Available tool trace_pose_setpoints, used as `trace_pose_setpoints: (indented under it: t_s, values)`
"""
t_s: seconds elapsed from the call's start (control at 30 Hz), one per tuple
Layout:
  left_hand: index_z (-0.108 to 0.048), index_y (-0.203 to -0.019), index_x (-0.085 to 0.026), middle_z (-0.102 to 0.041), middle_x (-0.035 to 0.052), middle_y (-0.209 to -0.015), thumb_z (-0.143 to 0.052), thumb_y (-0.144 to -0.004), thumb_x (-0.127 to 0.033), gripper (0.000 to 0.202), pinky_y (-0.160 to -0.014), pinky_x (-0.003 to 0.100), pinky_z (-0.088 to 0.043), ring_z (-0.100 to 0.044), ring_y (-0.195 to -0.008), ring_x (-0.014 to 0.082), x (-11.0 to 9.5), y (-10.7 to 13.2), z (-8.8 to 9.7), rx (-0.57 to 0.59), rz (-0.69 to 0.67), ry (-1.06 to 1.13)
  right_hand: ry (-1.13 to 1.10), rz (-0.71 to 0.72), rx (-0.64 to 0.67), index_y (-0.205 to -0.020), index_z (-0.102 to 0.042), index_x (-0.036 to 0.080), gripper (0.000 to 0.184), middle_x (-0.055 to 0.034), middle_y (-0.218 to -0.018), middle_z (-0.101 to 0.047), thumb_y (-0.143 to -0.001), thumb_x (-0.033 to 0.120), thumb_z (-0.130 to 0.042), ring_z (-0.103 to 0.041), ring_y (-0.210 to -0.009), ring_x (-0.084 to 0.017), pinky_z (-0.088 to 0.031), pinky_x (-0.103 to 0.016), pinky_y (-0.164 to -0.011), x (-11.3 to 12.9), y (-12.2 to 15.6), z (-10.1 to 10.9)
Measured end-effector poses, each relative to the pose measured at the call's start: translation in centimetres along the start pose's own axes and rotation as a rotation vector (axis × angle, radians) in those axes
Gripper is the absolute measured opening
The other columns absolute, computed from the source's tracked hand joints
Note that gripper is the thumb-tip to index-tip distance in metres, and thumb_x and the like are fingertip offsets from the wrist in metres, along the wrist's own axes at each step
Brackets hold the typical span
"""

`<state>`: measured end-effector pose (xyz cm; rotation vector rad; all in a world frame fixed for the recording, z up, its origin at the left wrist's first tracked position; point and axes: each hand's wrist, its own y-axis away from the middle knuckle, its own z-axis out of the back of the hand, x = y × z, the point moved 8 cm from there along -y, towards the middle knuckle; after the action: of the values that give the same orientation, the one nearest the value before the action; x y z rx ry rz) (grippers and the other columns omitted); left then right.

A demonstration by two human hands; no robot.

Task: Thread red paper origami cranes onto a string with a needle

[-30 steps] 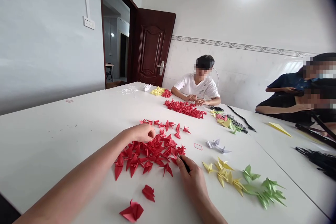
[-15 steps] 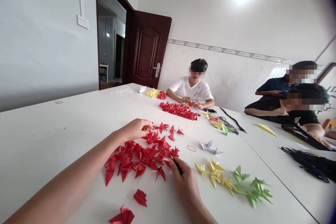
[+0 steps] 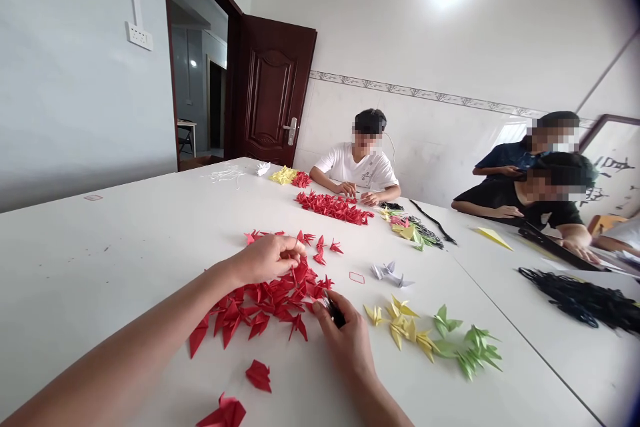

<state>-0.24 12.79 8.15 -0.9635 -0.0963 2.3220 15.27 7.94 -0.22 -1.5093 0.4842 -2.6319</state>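
Over the far side of a heap of red paper cranes is my left hand, its fingers curled together; whatever they may hold is hidden. At the heap's right edge, my right hand grips a small black tool with a shiny metal part, mostly covered by the palm. A few red cranes lie beyond my left fingers. Two more, a folded red crane and another red crane, rest nearer to me. Yellow paper cranes and green paper cranes are to the right of my right hand.
Pale lilac cranes lie past the yellow ones. Across the white table, a person in a white shirt works behind a red crane pile. Black cords lie at right, near two more people.
My left hand has moved slightly right and nearer over the heap. My right hand has turned so more of the tool shows. The camera view has shifted a little to the right.
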Motion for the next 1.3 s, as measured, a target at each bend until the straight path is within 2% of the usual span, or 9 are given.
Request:
trace_pose_setpoints:
  t_s: [0.13, 0.27, 0.37, 0.57, 0.8, 1.07, 1.2, 1.3]
  values:
    - [-0.064, -0.092, -0.021, -0.066, 0.0015, -0.087, -0.047, -0.078, -0.016, 0.023, -0.07, 0.021, -0.042, -0.059, -0.079, 0.0156, -2.4, 0.5, -2.3, 0.073, -0.127, -0.134, -0.073, 0.038, -0.029, -0.088, -0.065, 0.013, 0.035, -0.0033, -0.068, -0.064, -0.078, 0.043, -0.051, -0.055, -0.059, -0.014, -0.044, -0.021, -0.055, 0.4, 0.1, 0.3]
    - [-0.063, -0.089, -0.019, -0.065, 0.0018, -0.083, -0.046, -0.079, -0.013, 0.021, -0.066, 0.021, -0.042, -0.058, -0.075, 0.015, -3.2, 0.8, -4.2, 0.129, -0.167, -0.193, -0.046, 0.039, 0.014, -0.068, -0.063, 0.014, 0.034, -0.0002, -0.054, -0.056, -0.079, 0.043, -0.049, -0.049, -0.052, -0.012, -0.038, -0.02, -0.048, 0.4, 0.1, -0.1]
    - [-0.061, -0.09, -0.019, -0.065, 0.0018, -0.084, -0.045, -0.08, -0.011, 0.021, -0.068, 0.02, -0.042, -0.058, -0.078, 0.0145, -3.8, 1.1, -4.8, 0.139, -0.224, -0.206, -0.026, 0.025, 0.007, -0.062, -0.061, 0.015, 0.031, 0.0008, -0.05, -0.054, -0.078, 0.04, -0.05, -0.046, -0.048, -0.011, -0.036, -0.019, -0.045, -0.1, 0.1, -0.3]
    - [-0.06, -0.09, -0.018, -0.065, 0.0007, -0.082, -0.046, -0.079, -0.008, 0.02, -0.066, 0.02, -0.043, -0.059, -0.075, 0.0132, -4.3, 1.2, -4.9, 0.125, -0.26, -0.278, -0.012, 0.031, -0.054, -0.061, -0.057, 0.016, 0.025, 0.0023, -0.052, -0.052, -0.073, 0.037, -0.053, -0.042, -0.049, -0.011, -0.035, -0.02, -0.046, -0.3, -0.1, -0.1]
    - [-0.059, -0.09, -0.018, -0.065, 0.0012, -0.08, -0.044, -0.081, -0.01, 0.019, -0.069, 0.021, -0.043, -0.059, -0.074, 0.013, -4.4, 1.3, -5.0, 0.102, -0.312, -0.294, -0.038, 0.037, -0.037, -0.064, -0.057, 0.017, 0.018, 0.0019, -0.056, -0.053, -0.072, 0.032, -0.053, -0.043, -0.053, -0.012, -0.037, -0.021, -0.05, -0.4, -0.1, -0.3]
    - [-0.055, -0.077, -0.017, -0.058, -0.0004, -0.067, -0.043, -0.081, -0.011, 0.015, -0.058, 0.021, -0.038, -0.052, -0.062, 0.0121, -4.4, 1.4, -4.9, 0.032, -0.37, -0.383, -0.075, 0.047, -0.083, -0.062, -0.053, 0.017, 0.018, 0.0025, -0.053, -0.051, -0.071, 0.032, -0.056, -0.042, -0.05, -0.011, -0.036, -0.02, -0.048, -0.2, -0.3, -0.1]
    - [-0.052, -0.072, -0.017, -0.055, -0.0012, -0.064, -0.041, -0.081, -0.009, 0.016, -0.055, 0.021, -0.036, -0.049, -0.059, 0.0114, -4.0, 1.2, -5.0, 0.004, -0.35, -0.418, -0.166, 0.042, -0.095, -0.073, -0.051, 0.018, 0.012, 0.0045, -0.054, -0.052, -0.068, 0.026, -0.059, -0.042, -0.048, -0.01, -0.035, -0.019, -0.046, -0.4, -0.2, -0.4]
    - [-0.05, -0.071, -0.017, -0.054, -0.0016, -0.064, -0.04, -0.081, -0.008, 0.016, -0.055, 0.02, -0.036, -0.049, -0.059, 0.011, -3.7, 1.1, -5.0, -0.008, -0.341, -0.404, -0.196, 0.005, -0.069, -0.081, -0.045, 0.02, 0.021, 0.0078, -0.051, -0.05, -0.066, 0.02, -0.059, -0.04, -0.045, -0.01, -0.032, -0.019, -0.044, -0.8, 0.0, -0.9]
